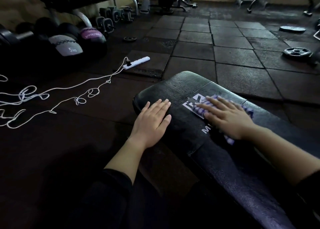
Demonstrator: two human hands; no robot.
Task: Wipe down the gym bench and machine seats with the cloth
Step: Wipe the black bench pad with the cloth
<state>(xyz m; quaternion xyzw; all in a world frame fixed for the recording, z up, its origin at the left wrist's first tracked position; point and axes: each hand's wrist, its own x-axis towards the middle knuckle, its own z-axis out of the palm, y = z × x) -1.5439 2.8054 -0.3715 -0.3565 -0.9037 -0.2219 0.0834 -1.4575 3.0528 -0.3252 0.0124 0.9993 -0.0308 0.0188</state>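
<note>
Two hands flat on one black bench surface (pixel 181 88).
Head view: the left hand (pixel 152 119) lies spread on the bare pad; the right hand (pixel 226 116), fingers straight, presses one purple-striped cloth (pixel 199 110) over the white logo. Two weight plates (pixel 297 52) lie on the floor.

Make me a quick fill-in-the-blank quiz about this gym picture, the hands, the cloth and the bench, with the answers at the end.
1. The right hand presses the striped cloth flat onto the black ____.
2. The left hand rests on the pad with nothing under it, its fingers ____.
3. The grey medicine ball on the floor is marked ____ kg.
4. A white power strip lies on the ____.

Missing words: bench; straight; 5; floor
</note>
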